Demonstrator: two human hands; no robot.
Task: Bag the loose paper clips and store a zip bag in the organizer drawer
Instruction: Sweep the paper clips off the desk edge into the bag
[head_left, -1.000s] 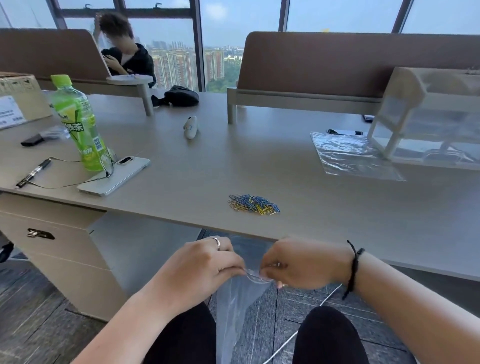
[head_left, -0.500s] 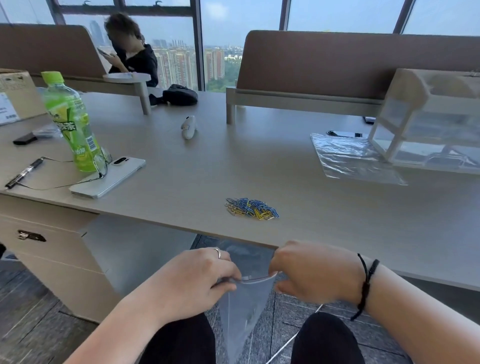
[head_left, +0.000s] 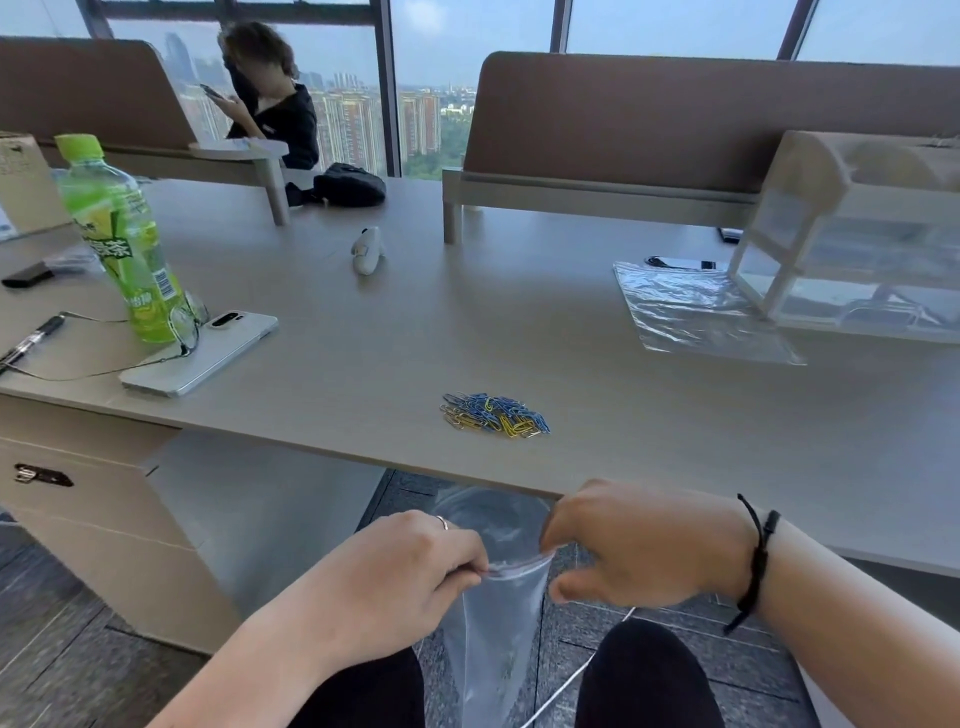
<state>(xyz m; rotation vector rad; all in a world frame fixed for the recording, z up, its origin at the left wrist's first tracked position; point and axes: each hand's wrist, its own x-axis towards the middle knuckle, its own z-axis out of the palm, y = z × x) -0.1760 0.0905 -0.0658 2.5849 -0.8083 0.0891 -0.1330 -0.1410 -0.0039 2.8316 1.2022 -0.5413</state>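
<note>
A clear zip bag (head_left: 493, 639) hangs between my knees, below the desk's front edge. My left hand (head_left: 400, 577) pinches the left end of its zip strip. My right hand (head_left: 644, 551) pinches the right end, and the mouth is pulled apart a little. A pile of blue and yellow paper clips (head_left: 493, 413) lies on the desk just beyond my hands. A second clear zip bag (head_left: 691, 312) lies flat at the right, partly under the white organizer (head_left: 852, 239) with see-through drawers.
A green bottle (head_left: 124, 239), a white phone (head_left: 202, 353), glasses and a pen sit on the desk's left side. A small white device (head_left: 367, 249) lies mid-desk. A person sits behind the divider at the far left. A drawer cabinet (head_left: 93, 499) stands under the desk.
My hands have drawn apart along the bag's top, and its mouth has opened wider. The view has shifted slightly right.
</note>
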